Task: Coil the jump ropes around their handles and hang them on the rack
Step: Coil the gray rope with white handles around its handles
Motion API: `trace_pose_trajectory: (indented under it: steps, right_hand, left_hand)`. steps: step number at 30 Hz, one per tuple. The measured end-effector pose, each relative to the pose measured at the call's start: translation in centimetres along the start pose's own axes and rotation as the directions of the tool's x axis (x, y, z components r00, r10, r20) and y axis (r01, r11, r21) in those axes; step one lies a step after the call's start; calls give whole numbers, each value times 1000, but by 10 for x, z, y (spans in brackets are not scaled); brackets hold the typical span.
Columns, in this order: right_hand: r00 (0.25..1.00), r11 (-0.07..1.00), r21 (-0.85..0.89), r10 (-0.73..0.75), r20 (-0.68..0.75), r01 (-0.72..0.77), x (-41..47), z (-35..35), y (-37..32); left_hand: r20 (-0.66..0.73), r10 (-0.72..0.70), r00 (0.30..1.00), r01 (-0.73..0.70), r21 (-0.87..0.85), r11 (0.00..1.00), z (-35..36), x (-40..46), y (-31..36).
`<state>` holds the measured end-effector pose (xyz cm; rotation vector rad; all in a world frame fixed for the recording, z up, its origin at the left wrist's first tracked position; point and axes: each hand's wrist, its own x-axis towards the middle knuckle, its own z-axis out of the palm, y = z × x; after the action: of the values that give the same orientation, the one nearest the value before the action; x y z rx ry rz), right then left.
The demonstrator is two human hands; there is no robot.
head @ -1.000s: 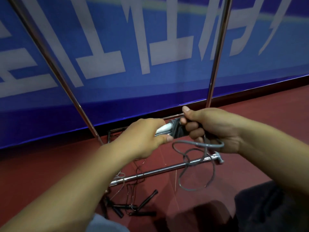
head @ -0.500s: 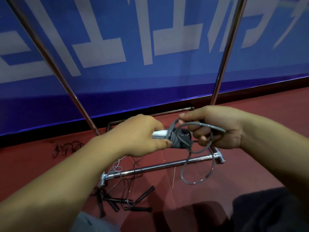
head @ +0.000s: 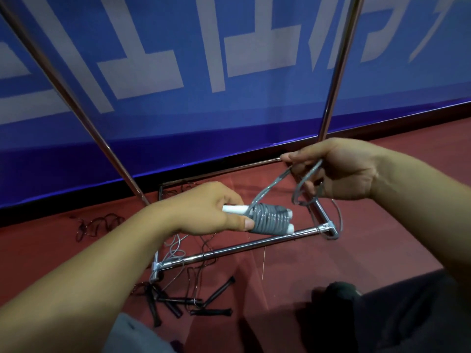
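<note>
Both hands are busy on my feed: my left hand (head: 204, 208) grips the white handles (head: 235, 209) of the grey jump rope (head: 270, 220), whose cord is coiled tightly round them. My right hand (head: 339, 169) pinches the loose end of that cord, raised up and to the right of the bundle. Below them I see the chrome rack (head: 244, 247) base on the red floor (head: 293, 263), with black jump ropes (head: 193, 301) lying tangled near its left corner.
</note>
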<state>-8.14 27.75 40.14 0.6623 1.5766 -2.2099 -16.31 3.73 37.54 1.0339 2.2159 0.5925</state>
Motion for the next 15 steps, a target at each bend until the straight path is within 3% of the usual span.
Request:
trace_pose_trajectory:
  steps: [4, 7, 9, 12, 13, 14, 15]
  right_hand:
    - [988, 951, -284, -141, -59, 119, 15, 0, 11]
    - [924, 796, -546, -371, -96, 263, 23, 3, 19]
    - [859, 630, -723, -502, -103, 282, 29, 4, 24]
    - [678, 198, -954, -735, 8, 226, 35, 6, 26]
    - [635, 155, -950, -770, 55, 271, 36, 10, 25]
    - [634, 215, -909, -771, 66, 357, 36, 13, 24]
    - [675, 352, -821, -736, 53, 449, 36, 17, 23]
  left_hand:
    - [135, 98, 986, -67, -220, 973, 4, -3, 6]
    - [189, 153, 970, -82, -336, 938, 4, -6, 10]
    - [186, 173, 967, -87, -398, 913, 6, -7, 11]
    - [148, 186, 971, -82, -527, 846, 12, -7, 10]
    - [136, 189, 973, -77, -578, 812, 13, -7, 9]
    - [129, 198, 972, -75, -626, 776, 13, -7, 9]
    - [129, 213, 968, -73, -671, 738, 13, -8, 9]
